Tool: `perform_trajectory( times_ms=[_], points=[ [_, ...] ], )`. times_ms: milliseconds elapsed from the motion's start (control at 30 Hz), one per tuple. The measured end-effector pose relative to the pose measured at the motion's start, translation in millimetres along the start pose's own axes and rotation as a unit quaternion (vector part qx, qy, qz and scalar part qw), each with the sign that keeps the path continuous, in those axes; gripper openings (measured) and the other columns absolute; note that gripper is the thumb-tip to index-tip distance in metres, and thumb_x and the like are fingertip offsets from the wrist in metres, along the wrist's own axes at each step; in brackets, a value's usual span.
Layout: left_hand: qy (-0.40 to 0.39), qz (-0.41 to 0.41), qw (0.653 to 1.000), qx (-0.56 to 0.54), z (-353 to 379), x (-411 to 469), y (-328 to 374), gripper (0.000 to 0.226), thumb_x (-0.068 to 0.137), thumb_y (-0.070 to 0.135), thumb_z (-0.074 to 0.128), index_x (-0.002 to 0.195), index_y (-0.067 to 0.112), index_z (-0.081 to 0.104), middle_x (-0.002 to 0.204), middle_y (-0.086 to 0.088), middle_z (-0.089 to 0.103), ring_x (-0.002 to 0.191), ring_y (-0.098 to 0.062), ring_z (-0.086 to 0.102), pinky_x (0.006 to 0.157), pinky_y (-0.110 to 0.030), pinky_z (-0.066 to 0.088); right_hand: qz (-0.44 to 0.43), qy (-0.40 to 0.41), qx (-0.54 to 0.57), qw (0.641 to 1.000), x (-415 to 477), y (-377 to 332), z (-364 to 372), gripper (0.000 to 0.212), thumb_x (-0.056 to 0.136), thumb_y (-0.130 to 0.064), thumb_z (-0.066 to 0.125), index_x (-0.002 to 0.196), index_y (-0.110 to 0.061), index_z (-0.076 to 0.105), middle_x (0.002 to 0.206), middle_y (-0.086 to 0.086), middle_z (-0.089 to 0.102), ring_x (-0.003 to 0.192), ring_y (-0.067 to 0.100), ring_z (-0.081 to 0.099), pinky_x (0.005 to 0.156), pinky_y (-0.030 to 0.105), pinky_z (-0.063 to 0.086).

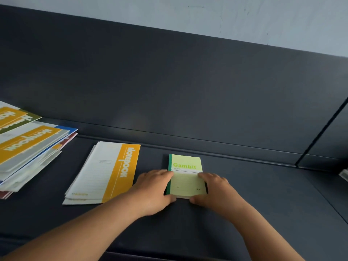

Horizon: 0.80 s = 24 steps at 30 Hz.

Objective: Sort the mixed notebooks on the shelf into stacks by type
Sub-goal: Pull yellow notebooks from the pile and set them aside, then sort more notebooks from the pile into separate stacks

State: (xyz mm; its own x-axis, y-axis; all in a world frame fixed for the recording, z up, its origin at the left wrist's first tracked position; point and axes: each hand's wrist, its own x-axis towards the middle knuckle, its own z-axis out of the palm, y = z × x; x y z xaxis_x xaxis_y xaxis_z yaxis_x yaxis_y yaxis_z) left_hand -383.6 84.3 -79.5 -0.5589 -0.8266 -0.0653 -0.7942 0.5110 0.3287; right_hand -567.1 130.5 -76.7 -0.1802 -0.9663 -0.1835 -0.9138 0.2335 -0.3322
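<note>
Lying at the far left of the dark shelf (263, 194) is a loose mixed pile (28, 147) of notebooks, with a neat yellow-banded stack (105, 172) beside it. The left hand (154, 189) grips the left edge of the green Gambit pad (186, 178), which lies flat on the shelf, and the right hand (214, 191) grips its right edge.

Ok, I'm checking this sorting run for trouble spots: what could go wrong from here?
The left hand and right hand grip the green Gambit notebook only by its edges; lifted, it might slip or fan open. The left forearm lies close to the yellow-band stack and could nudge it askew. The mixed pile is splayed unevenly, so pulling from it may slide others.
</note>
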Motion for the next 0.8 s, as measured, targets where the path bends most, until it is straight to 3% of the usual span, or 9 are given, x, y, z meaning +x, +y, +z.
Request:
perform_trajectory(
  times_ms=[200, 367, 600, 733, 800],
  points=[
    [0.046, -0.019, 0.998, 0.050, -17.3, -11.3, -31.5, 0.076, 0.094, 0.055, 0.047, 0.154, 0.025, 0.012, 0.162, 0.002, 0.008, 0.149, -0.018, 0.006, 0.119, -0.034, 0.009, -0.062, 0.087, -0.043, 0.993, -4.2, -43.6, 5.5, 0.061, 0.095, -0.049, 0.052, 0.149, -0.026, 0.034, 0.157, -0.005, 0.029, 0.144, 0.021, 0.026, 0.115, 0.036, 0.024],
    [0.090, -0.066, 0.991, 0.079, -51.3, -36.7, -88.4, 0.072, 0.093, 0.055, 0.046, 0.151, 0.023, 0.020, 0.160, -0.001, 0.018, 0.147, -0.021, 0.013, 0.117, -0.037, 0.014, -0.137, 0.098, -0.005, 0.986, 1.9, -112.5, 23.1, 0.054, 0.097, -0.035, 0.054, 0.147, -0.022, 0.040, 0.154, -0.003, 0.037, 0.142, 0.018, 0.030, 0.114, 0.027, 0.024],
    [0.119, -0.167, 0.972, 0.115, -103.8, -99.9, -201.1, 0.072, 0.093, 0.057, 0.045, 0.152, 0.024, 0.019, 0.161, -0.002, 0.016, 0.147, -0.023, 0.013, 0.118, -0.040, 0.017, -0.206, 0.085, 0.029, 0.974, 12.2, -242.1, 58.1, 0.047, 0.101, -0.030, 0.047, 0.146, -0.022, 0.040, 0.152, -0.006, 0.041, 0.140, 0.015, 0.034, 0.110, 0.024, 0.027],
    [0.110, -0.204, 0.963, 0.135, -129.0, -133.0, -263.9, 0.070, 0.094, 0.058, 0.040, 0.151, 0.023, 0.021, 0.161, -0.004, 0.016, 0.147, -0.025, 0.012, 0.118, -0.043, 0.015, -0.198, 0.066, 0.066, 0.976, 21.0, -304.7, 80.0, 0.046, 0.100, -0.028, 0.050, 0.145, -0.018, 0.043, 0.148, 0.001, 0.046, 0.134, 0.018, 0.043, 0.106, 0.026, 0.033],
    [0.100, -0.219, 0.962, 0.130, -137.3, -148.0, -289.0, 0.069, 0.094, 0.061, 0.034, 0.151, 0.023, 0.022, 0.160, -0.004, 0.016, 0.147, -0.025, 0.011, 0.118, -0.043, 0.013, -0.163, 0.045, 0.127, 0.977, 26.8, -330.9, 89.4, 0.041, 0.099, -0.029, 0.051, 0.138, -0.017, 0.050, 0.135, 0.002, 0.056, 0.120, 0.019, 0.054, 0.094, 0.026, 0.040]
  ],
)
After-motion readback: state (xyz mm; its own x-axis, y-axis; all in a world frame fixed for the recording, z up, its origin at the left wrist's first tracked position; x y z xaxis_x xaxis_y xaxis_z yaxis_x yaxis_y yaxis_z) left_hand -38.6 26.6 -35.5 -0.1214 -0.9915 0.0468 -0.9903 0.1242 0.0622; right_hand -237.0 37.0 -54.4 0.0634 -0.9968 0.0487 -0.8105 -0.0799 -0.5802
